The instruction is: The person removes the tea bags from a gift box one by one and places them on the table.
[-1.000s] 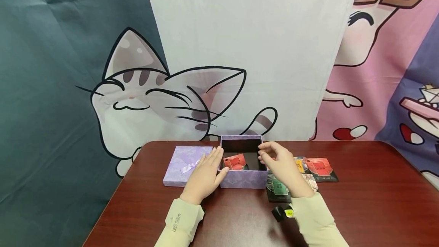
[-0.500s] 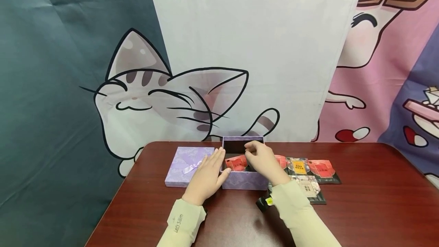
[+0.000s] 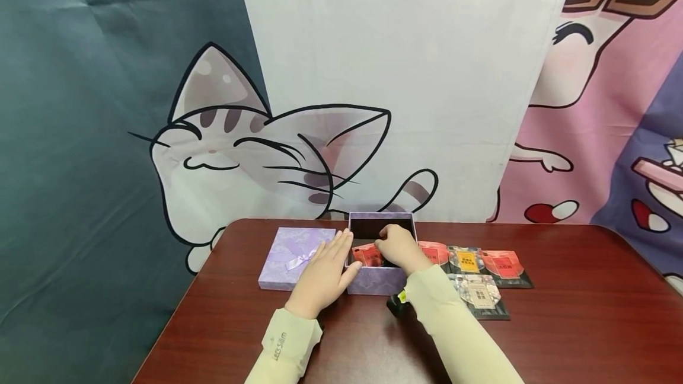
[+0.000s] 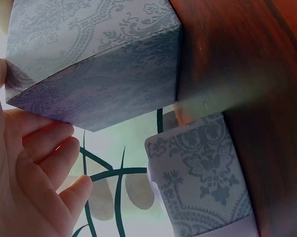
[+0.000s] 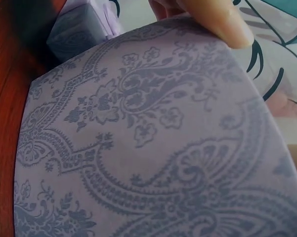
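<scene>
A lavender patterned gift box [image 3: 376, 282] stands uncovered at the back of the table, its inside black. In the head view, my left hand [image 3: 322, 274] lies with extended fingers along the box's left side; the left wrist view shows its fingers touching the box [image 4: 104, 94]. My right hand [image 3: 401, 248] reaches over the front wall into the box, fingers bent downward. A red and black flat packet [image 3: 367, 255] lies inside, beside those fingers. Whether they pinch it is hidden. In the right wrist view, the thumb [image 5: 227, 22] shows above the patterned box wall.
The lavender lid [image 3: 288, 253] with a ribbon bow lies left of the box. Right of the box are a red packet [image 3: 434, 252], a yellow-labelled packet [image 3: 466, 259], another red packet [image 3: 504, 265] and a pale packet [image 3: 480, 295]. A printed cat curtain [image 3: 320, 76] hangs behind.
My right hand has moved left from the box's right rim and down into it, beside the red packet. The left hand stays against the box. The head view has shifted slightly.
</scene>
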Demonstrator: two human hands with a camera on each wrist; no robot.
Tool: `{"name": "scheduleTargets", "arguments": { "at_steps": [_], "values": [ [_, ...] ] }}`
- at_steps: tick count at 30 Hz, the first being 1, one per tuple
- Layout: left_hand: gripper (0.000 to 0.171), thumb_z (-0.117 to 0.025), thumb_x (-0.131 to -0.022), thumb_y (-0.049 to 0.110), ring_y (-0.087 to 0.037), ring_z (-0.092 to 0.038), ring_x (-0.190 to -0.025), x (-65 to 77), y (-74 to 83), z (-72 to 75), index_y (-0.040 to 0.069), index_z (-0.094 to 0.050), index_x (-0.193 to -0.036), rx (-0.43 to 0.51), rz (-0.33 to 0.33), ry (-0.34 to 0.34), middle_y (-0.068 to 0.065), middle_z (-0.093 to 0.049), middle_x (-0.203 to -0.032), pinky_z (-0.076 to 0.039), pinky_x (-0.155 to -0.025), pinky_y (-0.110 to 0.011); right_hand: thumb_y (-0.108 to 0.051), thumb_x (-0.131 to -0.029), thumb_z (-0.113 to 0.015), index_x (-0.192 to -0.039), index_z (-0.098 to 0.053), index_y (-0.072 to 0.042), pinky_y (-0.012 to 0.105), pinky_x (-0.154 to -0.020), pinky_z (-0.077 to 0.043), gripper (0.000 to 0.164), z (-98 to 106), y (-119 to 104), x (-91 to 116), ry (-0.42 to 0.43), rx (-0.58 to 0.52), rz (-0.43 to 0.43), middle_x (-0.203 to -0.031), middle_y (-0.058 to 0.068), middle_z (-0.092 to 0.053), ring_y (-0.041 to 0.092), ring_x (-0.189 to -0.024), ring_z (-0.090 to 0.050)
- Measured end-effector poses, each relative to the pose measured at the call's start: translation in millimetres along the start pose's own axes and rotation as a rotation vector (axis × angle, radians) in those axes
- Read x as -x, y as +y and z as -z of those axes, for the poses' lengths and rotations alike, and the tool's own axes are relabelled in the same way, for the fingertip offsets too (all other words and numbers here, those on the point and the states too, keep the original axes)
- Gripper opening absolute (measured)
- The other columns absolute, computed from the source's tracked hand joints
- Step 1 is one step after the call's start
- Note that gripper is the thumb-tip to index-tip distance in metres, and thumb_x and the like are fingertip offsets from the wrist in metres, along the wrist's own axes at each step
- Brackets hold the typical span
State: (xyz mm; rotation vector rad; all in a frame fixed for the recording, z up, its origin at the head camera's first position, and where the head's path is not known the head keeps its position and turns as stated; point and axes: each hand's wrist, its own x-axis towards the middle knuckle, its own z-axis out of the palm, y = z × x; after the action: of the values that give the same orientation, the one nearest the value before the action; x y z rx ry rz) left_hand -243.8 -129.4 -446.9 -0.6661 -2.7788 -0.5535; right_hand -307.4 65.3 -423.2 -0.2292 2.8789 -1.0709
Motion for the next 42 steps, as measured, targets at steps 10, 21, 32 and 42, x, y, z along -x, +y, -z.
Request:
{"name": "scheduleTargets", "arguments": {
  "at_steps": [10, 21, 32, 42],
  "values": [
    [0.068, -0.043, -0.107, 0.049, -0.024, -0.029, -0.151, -0.4, -0.7, -0.7, 0.002, -0.038, -0.156, 0.007, -0.006, -0.002, -0.010, -0.033, -0.163, -0.025, -0.121, -0.053, -0.011, -0.089, -0.063, -0.086, -0.063, 0.003, 0.042, -0.074, -0.050, 0.015, -0.8, 3.6, -4.0, -0.081, 0.041, -0.049, -0.085, 0.013, -0.061, 0.026, -0.077, -0.055],
    [0.065, -0.048, -0.106, 0.042, -0.029, -0.030, -0.151, -2.6, -1.2, -2.0, 0.000, -0.039, -0.155, 0.038, -0.009, -0.002, -0.012, -0.034, -0.162, -0.026, -0.120, -0.054, 0.003, -0.080, -0.054, -0.065, -0.046, -0.009, 0.032, -0.063, -0.040, 0.021, 3.1, 0.9, -0.2, -0.132, 0.070, 0.013, -0.069, 0.006, -0.046, 0.021, -0.065, -0.042],
    [0.064, -0.048, -0.106, 0.042, -0.028, -0.030, -0.151, -0.9, -2.7, -3.6, 0.001, -0.039, -0.155, 0.035, -0.010, 0.014, -0.012, -0.035, -0.162, -0.026, -0.120, -0.054, 0.002, -0.080, -0.056, -0.066, -0.046, -0.009, 0.030, -0.058, -0.035, 0.020, -0.4, 3.1, -2.8, -0.154, -0.024, -0.049, -0.067, 0.005, -0.041, 0.019, -0.060, -0.037],
    [0.064, -0.049, -0.106, 0.041, -0.028, -0.031, -0.150, -1.5, -2.2, -3.6, 0.000, -0.039, -0.154, 0.035, -0.012, 0.013, -0.012, -0.035, -0.162, -0.027, -0.120, -0.055, -0.002, -0.079, -0.062, -0.079, -0.060, 0.001, 0.033, -0.066, -0.043, 0.003, -1.4, 3.4, -4.5, -0.132, -0.005, -0.056, -0.079, 0.011, -0.057, 0.023, -0.069, -0.049]
  ]
}}
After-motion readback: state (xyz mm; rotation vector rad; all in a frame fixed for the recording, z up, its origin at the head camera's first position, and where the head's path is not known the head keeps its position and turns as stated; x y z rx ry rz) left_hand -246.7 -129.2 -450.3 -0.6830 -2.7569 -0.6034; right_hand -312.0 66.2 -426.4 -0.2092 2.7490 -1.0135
